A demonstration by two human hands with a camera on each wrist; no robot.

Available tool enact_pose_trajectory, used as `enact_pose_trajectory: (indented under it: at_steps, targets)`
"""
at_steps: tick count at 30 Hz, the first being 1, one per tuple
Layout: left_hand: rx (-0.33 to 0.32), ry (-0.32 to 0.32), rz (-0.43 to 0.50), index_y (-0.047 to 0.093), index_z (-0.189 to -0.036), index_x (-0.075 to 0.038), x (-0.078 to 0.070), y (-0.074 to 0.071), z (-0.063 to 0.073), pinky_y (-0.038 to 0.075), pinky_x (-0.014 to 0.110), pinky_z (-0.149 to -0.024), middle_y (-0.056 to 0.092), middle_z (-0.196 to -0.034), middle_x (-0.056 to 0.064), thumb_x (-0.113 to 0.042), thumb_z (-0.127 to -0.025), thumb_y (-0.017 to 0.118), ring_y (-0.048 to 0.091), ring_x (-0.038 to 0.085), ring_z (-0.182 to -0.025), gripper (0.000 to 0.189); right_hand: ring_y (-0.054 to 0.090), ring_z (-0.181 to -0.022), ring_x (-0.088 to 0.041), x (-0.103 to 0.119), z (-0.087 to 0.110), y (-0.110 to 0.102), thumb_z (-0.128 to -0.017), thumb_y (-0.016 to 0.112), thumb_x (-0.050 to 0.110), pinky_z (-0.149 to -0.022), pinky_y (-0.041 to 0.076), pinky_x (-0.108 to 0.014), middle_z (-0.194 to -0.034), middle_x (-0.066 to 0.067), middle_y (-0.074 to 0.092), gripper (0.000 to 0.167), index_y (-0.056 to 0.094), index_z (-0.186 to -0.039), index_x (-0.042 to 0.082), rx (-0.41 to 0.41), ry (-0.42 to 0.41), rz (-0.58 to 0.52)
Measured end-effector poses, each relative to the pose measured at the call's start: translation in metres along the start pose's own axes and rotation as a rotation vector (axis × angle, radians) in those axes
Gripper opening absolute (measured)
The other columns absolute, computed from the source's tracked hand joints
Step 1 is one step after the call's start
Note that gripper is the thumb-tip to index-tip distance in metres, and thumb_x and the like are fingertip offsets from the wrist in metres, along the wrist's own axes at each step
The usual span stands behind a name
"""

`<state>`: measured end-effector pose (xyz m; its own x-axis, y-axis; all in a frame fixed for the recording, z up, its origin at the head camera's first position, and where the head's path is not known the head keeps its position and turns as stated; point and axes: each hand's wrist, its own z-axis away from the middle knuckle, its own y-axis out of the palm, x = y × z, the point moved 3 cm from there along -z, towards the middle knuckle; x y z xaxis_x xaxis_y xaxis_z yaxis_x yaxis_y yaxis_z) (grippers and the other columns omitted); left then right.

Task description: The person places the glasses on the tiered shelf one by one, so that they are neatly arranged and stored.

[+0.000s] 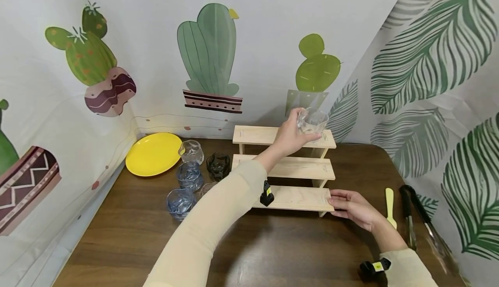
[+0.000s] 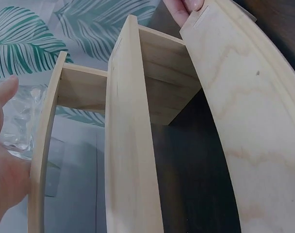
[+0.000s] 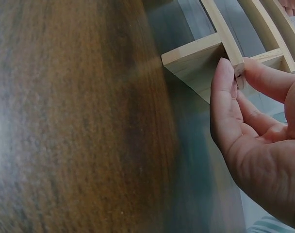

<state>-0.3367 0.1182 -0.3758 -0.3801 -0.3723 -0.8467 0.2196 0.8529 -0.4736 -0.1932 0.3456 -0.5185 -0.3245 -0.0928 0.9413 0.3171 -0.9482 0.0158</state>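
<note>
My left hand [image 1: 290, 134] grips a clear wavy glass [image 1: 314, 121] at the right end of the top shelf of a three-step wooden stand [image 1: 249, 136]. In the left wrist view, the glass [image 2: 19, 116] shows between thumb and fingers, right by the top board's edge. The right end of the lowest board [image 1: 300, 197] is pinched by my right hand [image 1: 356, 209]. From the right wrist, my right hand [image 3: 259, 131] has its thumb on one face of the board and fingertips on the other. My left forearm covers part of the stand's left side.
Left of the stand are a clear glass [image 1: 191, 152], a dark glass [image 1: 218, 167], two blue glasses [image 1: 189, 176] and a glass partly behind my sleeve [image 1: 230, 209]. A yellow plate [image 1: 153, 155] lies at the back left. A pale yellow utensil [image 1: 390, 204] and black-handled tongs [image 1: 408, 217] lie right.
</note>
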Motion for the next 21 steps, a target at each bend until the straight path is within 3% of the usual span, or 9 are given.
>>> enact_pose_trajectory:
  at_steps: [9, 16, 21]
  targets:
    - [0.065, -0.025, -0.028, 0.025, -0.160, -0.018, -0.004, -0.003, -0.001, 0.048, 0.034, -0.101, 0.055, -0.147, 0.009, -0.043, -0.086, 0.085, 0.057, 0.022, -0.127, 0.099, 0.066, -0.107, -0.015, -0.001, -0.001, 0.000, -0.105, 0.061, 0.011, -0.089, 0.058, -0.035, -0.122, -0.007, 0.063, 0.066, 0.026, -0.149, -0.022, 0.001, -0.001, 0.003]
    - [0.013, 0.027, -0.004, 0.022, -0.165, -0.019, -0.006, -0.021, 0.005, 0.037, 0.042, -0.117, 0.033, -0.165, -0.001, -0.052, -0.081, 0.087, 0.036, 0.019, -0.149, 0.111, 0.066, -0.106, -0.016, -0.001, -0.001, 0.001, -0.105, 0.061, 0.011, -0.090, 0.058, -0.035, -0.121, -0.007, 0.063, 0.066, 0.024, -0.150, -0.021, 0.000, 0.000, -0.001]
    - [-0.019, 0.060, 0.006, 0.024, -0.164, -0.022, -0.008, -0.040, 0.014, 0.039, 0.047, -0.114, 0.032, -0.164, -0.005, -0.055, -0.082, 0.085, 0.038, 0.022, -0.147, 0.107, 0.066, -0.107, -0.016, 0.000, -0.001, 0.000, -0.105, 0.061, 0.012, -0.090, 0.058, -0.035, -0.121, -0.007, 0.063, 0.067, 0.023, -0.150, -0.021, 0.002, 0.004, -0.001]
